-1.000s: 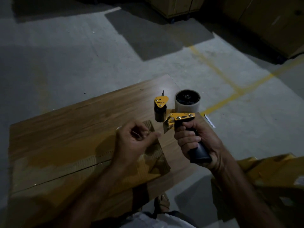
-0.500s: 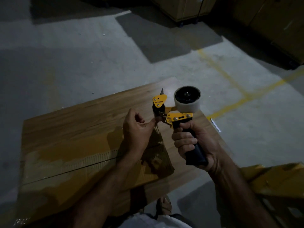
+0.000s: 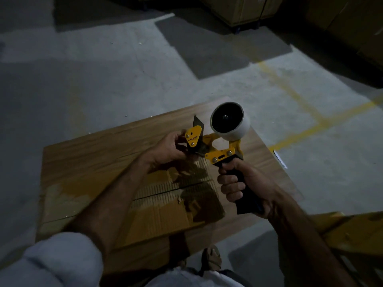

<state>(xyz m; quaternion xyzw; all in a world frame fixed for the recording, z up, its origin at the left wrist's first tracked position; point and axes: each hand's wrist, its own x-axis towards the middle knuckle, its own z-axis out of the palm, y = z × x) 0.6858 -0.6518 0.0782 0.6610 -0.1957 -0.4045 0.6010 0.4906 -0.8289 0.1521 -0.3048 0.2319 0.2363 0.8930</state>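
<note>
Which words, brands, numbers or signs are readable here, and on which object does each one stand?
Yellow plate at the front of the tape dispenser: one short red brand word, too blurred to read with certainty.
Brown carton under the hands: no text visible.
Floor: only yellow painted lines, no letters.
Boxes at the back: too dark to show any text.

so it's a tape gun [image 3: 222, 151], yellow metal frame, black pistol handle [image 3: 246, 195]; whitish tape roll [image 3: 244, 129] sits on top, dark hub facing the camera; up front a small yellow plate [image 3: 193, 137] with lettering, a dark pointed blade [image 3: 198, 124] poking up behind it; held in the air, right hand [image 3: 242, 181] gripping the handle, left hand [image 3: 165, 150] curled round the front end
</note>
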